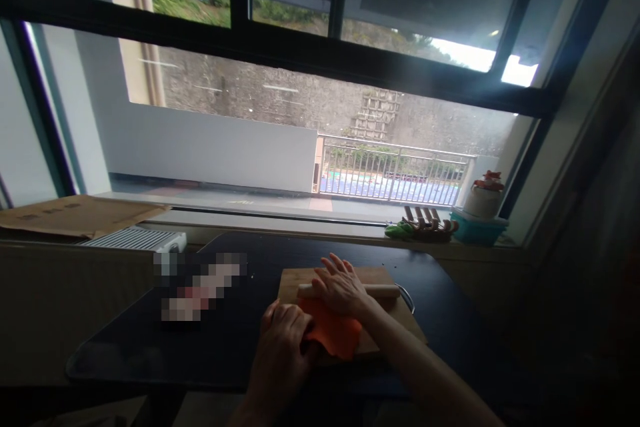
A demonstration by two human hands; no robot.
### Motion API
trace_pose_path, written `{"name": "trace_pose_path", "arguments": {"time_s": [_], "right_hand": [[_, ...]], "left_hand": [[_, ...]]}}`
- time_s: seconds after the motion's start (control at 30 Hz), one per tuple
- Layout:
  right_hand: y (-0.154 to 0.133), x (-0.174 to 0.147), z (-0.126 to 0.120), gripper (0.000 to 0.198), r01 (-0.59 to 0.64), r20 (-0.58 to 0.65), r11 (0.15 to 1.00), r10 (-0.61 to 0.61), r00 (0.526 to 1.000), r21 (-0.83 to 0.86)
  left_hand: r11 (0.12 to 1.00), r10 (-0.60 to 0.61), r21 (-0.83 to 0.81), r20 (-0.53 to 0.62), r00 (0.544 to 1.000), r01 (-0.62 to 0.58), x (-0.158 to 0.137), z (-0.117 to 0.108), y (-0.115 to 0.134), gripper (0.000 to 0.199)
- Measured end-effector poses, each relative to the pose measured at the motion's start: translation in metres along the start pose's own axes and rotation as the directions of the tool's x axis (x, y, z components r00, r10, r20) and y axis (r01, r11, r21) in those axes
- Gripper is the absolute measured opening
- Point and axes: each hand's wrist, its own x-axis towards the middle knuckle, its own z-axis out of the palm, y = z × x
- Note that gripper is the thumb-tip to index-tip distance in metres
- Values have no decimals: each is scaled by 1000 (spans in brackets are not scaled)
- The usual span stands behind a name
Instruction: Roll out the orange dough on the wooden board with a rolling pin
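A wooden cutting board (400, 320) lies on the dark table, with a metal handle at its right end. On it is a flat, soft-looking orange sheet (333, 330), like dough or clay. A pale rolling pin (383, 291) lies across the board at the sheet's far edge. My right hand (343, 287) rests palm down on the pin, fingers stretched out and spread. At the board's left side, my left hand (287, 333) is closed, fingers curled, at the sheet's left edge. The hand hides part of that edge and its own fingertips.
The dark table (220, 353) stands below a wide window. A pixelated item lies on its left part. A cardboard piece (85, 215) rests over a white radiator (143, 240) at left. On the right of the sill are a green-and-brown object (423, 225) and a turquoise box (477, 227).
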Motion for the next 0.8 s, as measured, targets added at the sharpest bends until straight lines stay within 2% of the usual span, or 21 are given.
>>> {"name": "trace_pose_path", "arguments": {"time_s": [0.13, 0.37, 0.43, 0.53, 0.67, 0.73, 0.8], "right_hand": [[2, 18, -4, 51, -60, 43, 998, 61, 997, -8], [-13, -34, 5, 50, -4, -10, 995, 5, 1000, 101], [-14, -39, 6, 50, -4, -9, 994, 5, 1000, 111], [-8, -22, 5, 49, -41, 2, 995, 41, 999, 87], [6, 26, 0, 46, -103, -8, 995, 103, 995, 10], [11, 44, -1, 45, -164, -77, 986, 161, 984, -24], [14, 53, 1, 45, -215, -170, 975, 204, 964, -47]], "left_hand": [[1000, 19, 8, -13, 1000, -19, 0, 2, -3, 11], [1000, 14, -2, 13, 1000, -14, 0, 0, -2, 5], [1000, 1, -6, 26, 1000, -1, 1, -1, 1, 3], [999, -37, -27, 55, 998, 39, 3, -4, 2, 6], [982, -142, -101, 141, 980, 157, 6, -8, -8, 27], [972, -158, -141, 203, 966, 189, 7, -11, -17, 37], [972, -122, -166, 244, 962, 165, 8, -14, -24, 44]]}}
